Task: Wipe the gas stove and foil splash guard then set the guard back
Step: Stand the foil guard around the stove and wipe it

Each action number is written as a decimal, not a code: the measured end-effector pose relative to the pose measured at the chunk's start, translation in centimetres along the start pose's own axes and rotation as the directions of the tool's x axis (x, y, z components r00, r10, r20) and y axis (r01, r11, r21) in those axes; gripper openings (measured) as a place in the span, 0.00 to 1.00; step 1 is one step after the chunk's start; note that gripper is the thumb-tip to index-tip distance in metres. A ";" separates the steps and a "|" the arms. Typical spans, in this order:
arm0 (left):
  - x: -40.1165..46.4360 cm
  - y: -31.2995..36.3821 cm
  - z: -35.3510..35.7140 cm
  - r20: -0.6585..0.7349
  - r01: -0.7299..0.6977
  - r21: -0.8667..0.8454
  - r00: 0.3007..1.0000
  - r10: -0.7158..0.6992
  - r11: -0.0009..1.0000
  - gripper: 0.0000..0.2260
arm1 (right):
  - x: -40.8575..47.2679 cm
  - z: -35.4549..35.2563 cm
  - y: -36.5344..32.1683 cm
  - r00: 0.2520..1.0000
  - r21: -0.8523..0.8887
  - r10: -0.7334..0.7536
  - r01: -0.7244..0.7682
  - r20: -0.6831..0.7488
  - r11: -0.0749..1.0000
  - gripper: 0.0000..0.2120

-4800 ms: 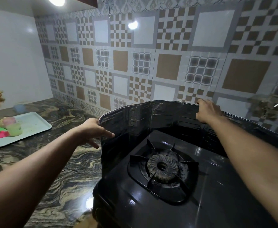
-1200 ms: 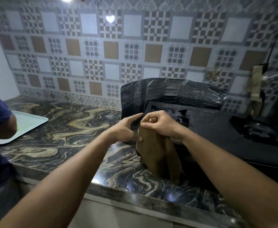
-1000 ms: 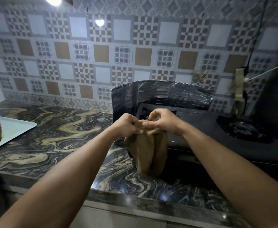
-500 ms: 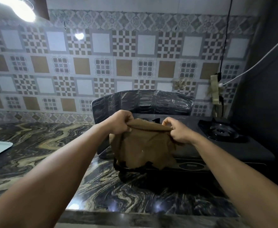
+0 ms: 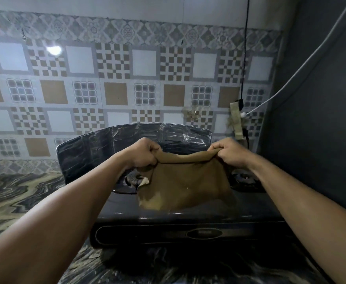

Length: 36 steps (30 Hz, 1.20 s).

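Note:
A brown cloth [image 5: 186, 185] hangs spread out above the black gas stove [image 5: 168, 220]. My left hand [image 5: 142, 153] grips its top left corner and my right hand [image 5: 229, 153] grips its top right corner, so the top edge is stretched between them. The cloth covers most of the stove top; part of the left burner [image 5: 132, 178] shows beside it and a bit of the right burner [image 5: 244, 178] too. The dark foil splash guard [image 5: 98, 148] stands upright behind and round the left side of the stove.
The stove sits on a marbled dark counter [image 5: 22, 193]. A patterned tile wall [image 5: 114, 83] rises behind. A socket strip with cables [image 5: 237, 121] hangs on the wall at the right, next to a dark side wall [image 5: 315, 111].
My hands have moved further apart and stretched the cloth wider, over the stove. The view has swung right, so the tray and the other person on the left are out of sight.

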State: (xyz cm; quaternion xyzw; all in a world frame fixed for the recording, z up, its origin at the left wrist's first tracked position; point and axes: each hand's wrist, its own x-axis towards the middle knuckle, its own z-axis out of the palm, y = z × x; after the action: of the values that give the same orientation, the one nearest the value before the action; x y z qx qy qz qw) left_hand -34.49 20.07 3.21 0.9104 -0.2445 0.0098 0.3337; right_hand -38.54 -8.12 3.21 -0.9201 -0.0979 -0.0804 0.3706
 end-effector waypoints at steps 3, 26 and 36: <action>3.2 1.8 0.8 -0.015 0.055 -0.050 0.998 -0.056 0.997 0.06 | 1.5 -2.8 2.1 1.000 -0.027 -0.008 0.008 -0.014 1.000 0.17; 23.2 5.0 8.7 -0.187 -0.129 0.415 0.957 0.224 0.900 0.13 | 15.4 -9.5 12.7 0.952 -0.569 -0.303 0.233 -0.029 0.788 0.21; 31.1 0.9 9.8 -0.237 0.115 0.455 0.972 -0.004 0.883 0.15 | 24.4 -6.7 15.5 0.979 -0.619 -0.181 0.199 0.093 0.760 0.26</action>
State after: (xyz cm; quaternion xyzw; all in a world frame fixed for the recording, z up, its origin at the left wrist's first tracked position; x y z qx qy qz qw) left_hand -8.88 -0.14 1.76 0.9636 -0.1668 0.1625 0.1315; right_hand -11.72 -20.80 3.04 -0.9770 -0.1636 -0.1327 0.0331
